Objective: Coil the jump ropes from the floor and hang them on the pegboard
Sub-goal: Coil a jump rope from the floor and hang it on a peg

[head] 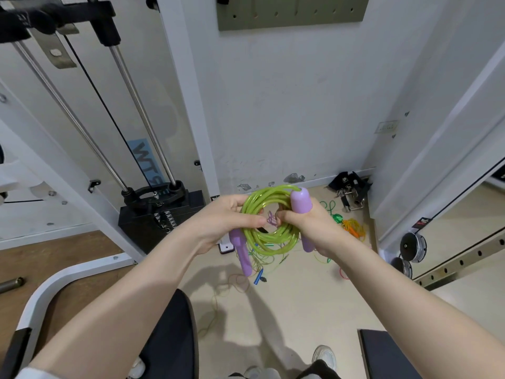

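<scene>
I hold a coiled green jump rope (269,236) with purple handles in front of me, above the floor. My left hand (224,222) grips the left side of the coil, and one purple handle (241,254) hangs below it. My right hand (314,225) grips the right side together with the other purple handle (300,203), which stands upright. More jump ropes lie tangled on the floor (289,302) beneath: an orange one (355,228), a green one (334,214) and thin ones with blue handles (259,277). The grey-green pegboard (289,12) hangs high on the wall ahead.
A cable machine with a black weight stack (161,214) stands at the left. Black straps and metal clips (351,192) lie by the wall. Weight plates (412,247) and a drilled steel rail (461,261) sit at the right. My shoes (323,356) are at the bottom.
</scene>
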The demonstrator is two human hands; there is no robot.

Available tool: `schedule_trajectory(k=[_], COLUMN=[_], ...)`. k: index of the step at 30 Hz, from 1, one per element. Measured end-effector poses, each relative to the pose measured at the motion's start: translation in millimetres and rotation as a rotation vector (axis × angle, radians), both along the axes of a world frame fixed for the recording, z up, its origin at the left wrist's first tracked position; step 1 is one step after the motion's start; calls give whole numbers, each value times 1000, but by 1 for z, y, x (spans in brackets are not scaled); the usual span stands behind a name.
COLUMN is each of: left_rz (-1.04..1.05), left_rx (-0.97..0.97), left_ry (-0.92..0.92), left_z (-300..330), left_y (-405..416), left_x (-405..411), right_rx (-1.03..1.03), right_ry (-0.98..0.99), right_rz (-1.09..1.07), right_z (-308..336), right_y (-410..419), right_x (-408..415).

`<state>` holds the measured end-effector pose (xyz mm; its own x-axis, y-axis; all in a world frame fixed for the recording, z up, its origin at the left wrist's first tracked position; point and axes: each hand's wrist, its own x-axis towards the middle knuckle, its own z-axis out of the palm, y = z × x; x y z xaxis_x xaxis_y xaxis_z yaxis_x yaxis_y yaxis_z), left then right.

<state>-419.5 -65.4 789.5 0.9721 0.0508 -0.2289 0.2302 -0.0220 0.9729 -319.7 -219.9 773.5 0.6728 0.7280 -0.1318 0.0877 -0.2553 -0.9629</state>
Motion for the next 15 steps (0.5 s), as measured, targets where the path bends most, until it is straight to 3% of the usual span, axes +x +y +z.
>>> schedule_trajectory(k=[5, 10, 13, 15], left_rz=[122, 431, 427, 390], left_rx=[-313, 44, 317, 383], left_ry=[-181, -132, -58, -25], left_z=[-6, -6, -9, -8], left_y=[-10, -15, -1, 5], left_x=[-3, 6, 1, -3], right_rx=[196, 179, 75, -39], right_ry=[199, 315, 120, 17], right_rz=[-129, 1, 34, 80], right_z=[0, -10, -8, -7], right_y=[12, 6, -7, -12], right_x=[-2, 1, 13, 20])
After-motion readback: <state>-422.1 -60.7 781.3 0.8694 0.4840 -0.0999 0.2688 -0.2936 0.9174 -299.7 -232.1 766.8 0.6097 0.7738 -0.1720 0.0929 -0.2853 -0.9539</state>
